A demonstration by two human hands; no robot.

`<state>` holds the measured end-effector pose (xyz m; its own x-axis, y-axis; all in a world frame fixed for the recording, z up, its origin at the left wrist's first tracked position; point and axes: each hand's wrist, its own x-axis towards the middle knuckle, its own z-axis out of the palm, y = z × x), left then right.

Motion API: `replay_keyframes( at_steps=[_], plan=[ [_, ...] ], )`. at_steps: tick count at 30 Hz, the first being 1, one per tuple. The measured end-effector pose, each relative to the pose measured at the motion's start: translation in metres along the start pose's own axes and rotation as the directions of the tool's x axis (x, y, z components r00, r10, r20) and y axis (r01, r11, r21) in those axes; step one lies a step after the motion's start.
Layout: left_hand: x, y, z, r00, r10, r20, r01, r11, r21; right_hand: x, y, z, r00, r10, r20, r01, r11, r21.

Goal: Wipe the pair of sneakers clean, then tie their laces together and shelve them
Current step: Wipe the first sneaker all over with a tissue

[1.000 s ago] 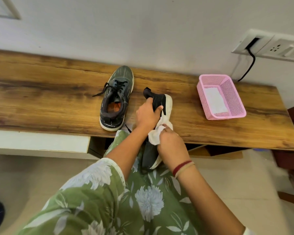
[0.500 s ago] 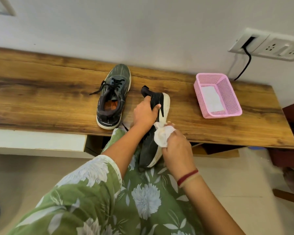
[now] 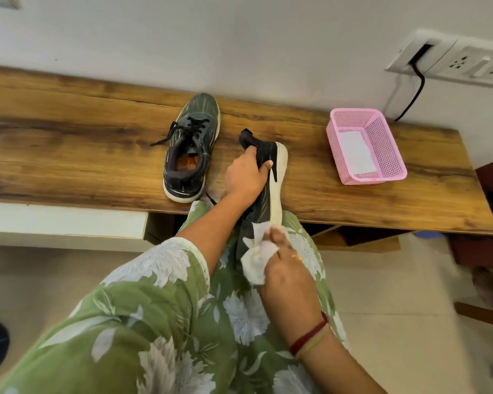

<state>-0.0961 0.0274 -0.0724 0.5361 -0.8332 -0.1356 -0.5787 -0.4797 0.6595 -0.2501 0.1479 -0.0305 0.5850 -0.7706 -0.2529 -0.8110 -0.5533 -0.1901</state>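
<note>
While only the head view is given, it shows the work well. The left hand [image 3: 246, 177] grips a sneaker [image 3: 268, 200] at its heel end, with the fingers [image 3: 251, 150] curled over the collar and the thumb on the dark side. This sneaker is turned on its edge, the white sole to the right. Its heel is over the near edge of the desk [image 3: 69, 143] and its toe points down toward the lap. I think it is held so because the side and the sole rim then face the person.

The right hand [image 3: 285, 268] holds a crumpled white wipe [image 3: 258, 257], its fingers closed around it, and presses it on the toe part of the sneaker. The grip at the heel probably gives the counter-force, so that the shoe does not turn under the rubbing.

A second sneaker [image 3: 190, 149] stands upright on the desk, just left of the held one and apart from it, toe to the wall. Its laces [image 3: 177, 132] lie loose to the left. It seems parked there within easy reach; whether it is already clean, I cannot tell.

At the far right of the desk is a pink basket [image 3: 384, 146] with a white sheet [image 3: 356, 152] inside, perhaps a spare wipe. By my judgement the wiping step is in hand; tying and shelving are not yet done.
</note>
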Motion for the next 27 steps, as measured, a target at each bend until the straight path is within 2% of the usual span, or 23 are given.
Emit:
replay_keyframes(
  at_steps=[1,3,5,7,9,12,13,15,17,19,23,25,27],
  plan=[
    [-0.001,0.001,0.001,1.0,0.0,0.0,0.0,1.0,0.011,0.006,0.001,0.001,0.999,0.032,-0.037,-0.03,0.999,0.037],
    [-0.002,0.003,0.002,1.0,-0.001,0.0,0.001,1.0,0.018,0.006,-0.003,0.005,0.998,0.032,-0.051,-0.032,0.999,-0.008],
    [-0.002,0.005,0.002,1.0,-0.004,0.003,0.004,1.0,0.013,-0.007,-0.01,0.013,0.996,-0.048,-0.075,0.043,0.997,-0.067],
    [-0.001,0.005,0.002,1.0,-0.003,0.002,0.003,1.0,0.018,-0.022,-0.015,0.017,0.994,-0.094,-0.049,0.092,0.995,-0.05],
    [-0.001,0.006,0.003,1.0,0.005,0.006,-0.006,1.0,0.024,-0.024,-0.011,0.017,0.996,-0.074,-0.048,0.074,0.997,-0.008],
    [-0.001,0.006,0.003,1.0,-0.002,0.0,0.002,1.0,0.014,-0.013,-0.003,0.016,0.992,0.01,-0.126,0.003,0.995,0.103],
    [-0.001,0.005,0.003,1.0,-0.005,0.002,0.005,1.0,0.012,-0.014,-0.003,0.018,0.99,0.019,-0.14,-0.008,0.996,0.085],
    [-0.001,0.005,0.003,1.0,-0.004,0.009,0.004,1.0,0.002,-0.022,-0.009,0.023,0.992,-0.028,-0.121,0.029,1.0,0.007],
    [0.0,0.004,0.002,1.0,-0.01,0.01,0.01,1.0,-0.011,-0.032,-0.017,0.023,0.996,-0.066,-0.054,0.067,0.998,0.003],
    [0.0,0.003,0.002,1.0,-0.011,0.012,0.011,1.0,-0.007,-0.035,-0.016,0.023,0.999,-0.048,-0.023,0.049,0.997,0.053],
    [-0.002,0.007,0.002,1.0,-0.008,0.008,0.008,1.0,0.004,-0.025,-0.011,0.019,0.992,0.01,-0.129,0.007,0.991,0.134],
    [-0.003,0.007,0.001,1.0,-0.006,0.014,0.006,1.0,0.002,-0.028,-0.019,0.026,0.995,-0.037,-0.097,0.048,0.992,0.116],
    [-0.003,0.005,0.0,1.0,-0.007,0.018,0.007,1.0,-0.009,-0.033,-0.022,0.031,0.993,-0.102,-0.058,0.114,0.959,0.261]
  ],
)
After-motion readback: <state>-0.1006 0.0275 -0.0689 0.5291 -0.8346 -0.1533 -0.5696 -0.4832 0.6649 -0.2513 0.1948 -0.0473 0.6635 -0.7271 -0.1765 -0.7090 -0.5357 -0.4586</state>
